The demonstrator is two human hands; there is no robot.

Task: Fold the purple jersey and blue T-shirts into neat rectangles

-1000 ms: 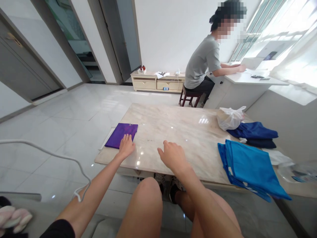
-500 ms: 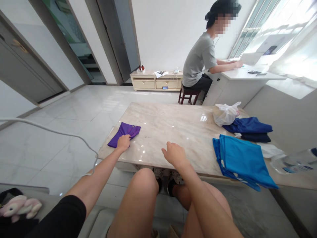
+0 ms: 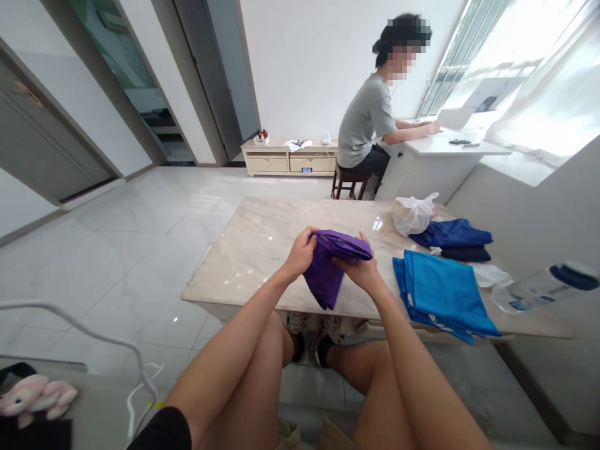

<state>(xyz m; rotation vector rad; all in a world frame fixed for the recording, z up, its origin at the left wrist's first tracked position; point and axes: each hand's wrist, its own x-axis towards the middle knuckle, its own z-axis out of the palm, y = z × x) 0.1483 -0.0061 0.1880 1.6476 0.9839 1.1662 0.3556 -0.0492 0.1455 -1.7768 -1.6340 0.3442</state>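
A purple folded cloth (image 3: pixel 323 275) is held up between both hands above the near edge of the marble-topped table (image 3: pixel 234 250). My left hand (image 3: pixel 301 253) grips its upper left corner, thumb on top. On the other side, my right hand (image 3: pixel 362 267) holds the folded right part, with fingers partly hidden behind the fabric. The lower part of the cloth hangs down in a loose point. To the right of my right hand lies a folded bright blue cloth (image 3: pixel 438 284).
Behind the bright blue cloth are dark blue folded cloths (image 3: pixel 452 234) and a white plastic bag (image 3: pixel 413 214). A clear bottle (image 3: pixel 539 289) lies at the right. Another person (image 3: pixel 363 125) sits at a white desk (image 3: pixel 431 165). A cable (image 3: pixel 94 328) curves at left.
The purple cloth has left the table's left side and moved right, into the air before me. My right hand, empty before, now holds it too. My view has shifted slightly.
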